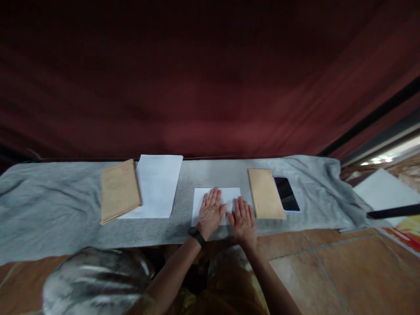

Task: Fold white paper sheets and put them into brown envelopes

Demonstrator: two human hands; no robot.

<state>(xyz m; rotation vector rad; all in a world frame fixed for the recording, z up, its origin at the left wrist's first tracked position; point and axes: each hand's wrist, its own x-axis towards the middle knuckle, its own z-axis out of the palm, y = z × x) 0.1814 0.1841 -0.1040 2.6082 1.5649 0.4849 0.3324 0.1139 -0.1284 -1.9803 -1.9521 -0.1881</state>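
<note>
A small white sheet of paper (200,197), possibly folded, lies in front of me on the grey cloth. My left hand (210,214) rests flat on it, palm down, with a dark band on the wrist. Beside it my right hand (243,221) lies flat over the paper's right edge, fingers stretched out. The thumbs point toward each other with a little gap between. Neither hand grips anything. Just right of my right hand is a brown envelope (266,194). The part of the paper beneath my palms is hidden.
A dark phone (287,194) lies beside the right envelope. To the left, a stack of brown envelopes (118,190) overlaps larger white sheets (159,183). The grey cloth (216,171) covers a narrow bench against a dark red curtain (203,96). Tiled floor (302,271) shows below.
</note>
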